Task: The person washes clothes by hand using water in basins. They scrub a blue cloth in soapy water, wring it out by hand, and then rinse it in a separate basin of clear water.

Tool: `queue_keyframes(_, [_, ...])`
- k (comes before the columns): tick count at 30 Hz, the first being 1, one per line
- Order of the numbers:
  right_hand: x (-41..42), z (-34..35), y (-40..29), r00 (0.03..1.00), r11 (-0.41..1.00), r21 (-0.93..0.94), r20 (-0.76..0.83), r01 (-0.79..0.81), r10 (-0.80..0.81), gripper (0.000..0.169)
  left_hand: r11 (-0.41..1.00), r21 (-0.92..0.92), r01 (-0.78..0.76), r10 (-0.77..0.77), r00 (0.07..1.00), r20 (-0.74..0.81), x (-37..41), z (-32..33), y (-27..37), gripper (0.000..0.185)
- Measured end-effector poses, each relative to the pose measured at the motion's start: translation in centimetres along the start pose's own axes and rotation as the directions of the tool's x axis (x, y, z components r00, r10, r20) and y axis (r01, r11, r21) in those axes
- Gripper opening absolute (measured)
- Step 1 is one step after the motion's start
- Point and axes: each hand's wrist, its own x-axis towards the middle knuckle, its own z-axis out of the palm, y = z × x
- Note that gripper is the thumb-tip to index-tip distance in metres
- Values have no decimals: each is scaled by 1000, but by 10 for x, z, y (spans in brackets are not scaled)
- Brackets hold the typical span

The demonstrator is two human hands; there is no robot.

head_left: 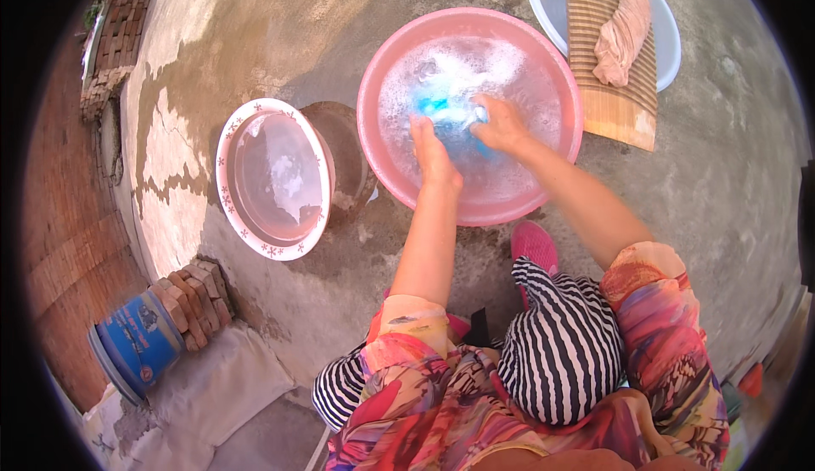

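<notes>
Soapy water with white foam fills a large pink plastic basin (470,213) on the ground before me. In the water lies a bright blue item (435,103), apparently cloth, blurred and partly under suds. My left hand (434,153) is over the basin, its fingertips at the near left side of the blue item; whether they grip it is hidden. To the right of it, my right hand (502,123) has thumb and fingers curled around a wet, bluish-white part of the item at the water surface.
A white-rimmed basin (272,252) of water stands left. At the upper right, a ribbed wooden washboard (611,114) leans across a pale blue basin (666,44), with a twisted pink cloth (624,35) on it. Stacked bricks (197,299) and a blue bucket (141,344) are lower left.
</notes>
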Motion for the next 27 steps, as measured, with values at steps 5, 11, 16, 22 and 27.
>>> queue_keyframes(5, [-46,-10,-95,959,848,449,-157,283,-237,33,932,-311,183,-26,894,448,-4,-17,39,76])
queue_keyframes(11, [-84,-30,-143,834,837,82,-180,542,-522,30,960,-258,-106,255,708,658,-63,8,84,53])
queue_keyframes(16, [-45,-14,-132,705,792,-112,-393,600,-590,27,921,-136,-364,356,651,670,-36,2,66,47])
queue_keyframes(22, [39,-48,-46,929,962,-247,-315,120,-197,51,988,86,-129,99,952,289,-51,29,54,44])
queue_keyframes(27, [23,-56,-26,957,851,-514,-181,103,-225,61,943,313,-115,112,993,28,-16,-9,44,55])
